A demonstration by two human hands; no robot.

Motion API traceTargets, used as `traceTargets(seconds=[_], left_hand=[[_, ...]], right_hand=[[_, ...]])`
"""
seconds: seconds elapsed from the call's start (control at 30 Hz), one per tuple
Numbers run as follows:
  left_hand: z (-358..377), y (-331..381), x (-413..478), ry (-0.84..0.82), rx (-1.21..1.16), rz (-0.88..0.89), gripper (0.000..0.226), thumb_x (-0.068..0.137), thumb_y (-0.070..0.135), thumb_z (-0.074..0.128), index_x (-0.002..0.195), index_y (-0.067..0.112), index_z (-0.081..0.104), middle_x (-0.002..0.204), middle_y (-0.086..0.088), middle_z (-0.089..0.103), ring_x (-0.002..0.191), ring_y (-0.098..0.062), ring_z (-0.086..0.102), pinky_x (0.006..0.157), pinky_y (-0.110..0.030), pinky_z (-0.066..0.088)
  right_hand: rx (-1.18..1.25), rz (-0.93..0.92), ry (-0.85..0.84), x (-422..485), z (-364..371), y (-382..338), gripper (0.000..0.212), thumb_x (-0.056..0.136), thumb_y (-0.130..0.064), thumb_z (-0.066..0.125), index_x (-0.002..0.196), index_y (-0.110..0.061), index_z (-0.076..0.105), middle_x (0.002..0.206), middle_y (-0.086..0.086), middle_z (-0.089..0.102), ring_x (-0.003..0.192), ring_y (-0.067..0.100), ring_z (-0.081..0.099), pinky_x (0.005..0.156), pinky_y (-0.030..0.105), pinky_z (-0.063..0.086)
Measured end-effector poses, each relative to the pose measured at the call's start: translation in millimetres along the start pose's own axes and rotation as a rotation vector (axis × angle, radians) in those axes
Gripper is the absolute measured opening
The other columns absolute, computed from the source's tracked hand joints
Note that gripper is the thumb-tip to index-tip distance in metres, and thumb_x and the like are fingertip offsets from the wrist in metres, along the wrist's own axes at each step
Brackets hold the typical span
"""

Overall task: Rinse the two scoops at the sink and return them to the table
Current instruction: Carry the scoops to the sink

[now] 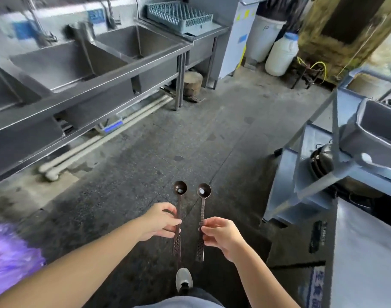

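Two dark brown long-handled scoops are held side by side over the floor, bowls pointing away from me. My left hand [160, 220] pinches the handle of the left scoop [179, 192]. My right hand [221, 237] pinches the handle of the right scoop [203, 193]. Each bowl shows a small bright wet spot, and both handle ends are perforated. The steel sink unit [114, 72], with several basins, runs along the upper left. A steel table surface [367, 252] lies at the right edge.
A green dish rack [179, 16] sits on the counter beyond the sinks. White pipes [101, 138] run under the sink unit, with a wood block [192, 83] near its leg. A blue-grey trolley [336, 152] with a grey tub [378, 130] stands right. A purple bag [10, 256] is at left.
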State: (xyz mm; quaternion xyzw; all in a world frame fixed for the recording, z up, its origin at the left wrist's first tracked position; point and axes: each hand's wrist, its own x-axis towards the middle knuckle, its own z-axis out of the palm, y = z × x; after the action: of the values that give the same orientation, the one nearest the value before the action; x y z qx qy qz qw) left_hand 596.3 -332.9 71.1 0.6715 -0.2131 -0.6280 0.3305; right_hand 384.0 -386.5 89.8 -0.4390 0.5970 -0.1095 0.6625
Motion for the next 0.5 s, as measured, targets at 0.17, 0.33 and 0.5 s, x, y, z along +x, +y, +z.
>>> traceTargets(seconds=[0.17, 0.33, 0.5], left_hand=[[5, 30, 23, 0.079, -0.066, 0.013, 0.019, 0.085, 0.001, 0.072, 0.1, 0.007, 0.061, 0.092, -0.012, 0.078, 0.083, -0.028, 0.077, 0.068, -0.039, 0.062], [2, 39, 36, 0.183, -0.158, 0.01, 0.021, 0.084, 0.002, 0.073, 0.1, 0.007, 0.06, 0.094, -0.014, 0.076, 0.083, -0.028, 0.076, 0.071, -0.039, 0.062], [-11, 37, 43, 0.27, -0.258, 0.005, 0.025, 0.084, 0.0, 0.073, 0.105, 0.006, 0.061, 0.101, -0.017, 0.074, 0.081, -0.027, 0.076, 0.074, -0.041, 0.062]], right_hand=[[-0.062, -0.01, -0.086, 40, -17, -37, 0.013, 0.088, 0.005, 0.064, 0.085, -0.006, 0.071, 0.074, 0.008, 0.069, 0.064, 0.019, 0.065, 0.06, 0.03, 0.059], [-0.143, -0.022, -0.16, 81, -18, -64, 0.015, 0.088, 0.005, 0.064, 0.082, -0.007, 0.07, 0.069, 0.006, 0.068, 0.058, 0.016, 0.063, 0.054, 0.026, 0.056], [-0.193, -0.003, -0.242, 111, -4, -82, 0.012, 0.087, 0.004, 0.065, 0.087, -0.005, 0.072, 0.071, 0.008, 0.068, 0.062, 0.018, 0.064, 0.059, 0.029, 0.058]])
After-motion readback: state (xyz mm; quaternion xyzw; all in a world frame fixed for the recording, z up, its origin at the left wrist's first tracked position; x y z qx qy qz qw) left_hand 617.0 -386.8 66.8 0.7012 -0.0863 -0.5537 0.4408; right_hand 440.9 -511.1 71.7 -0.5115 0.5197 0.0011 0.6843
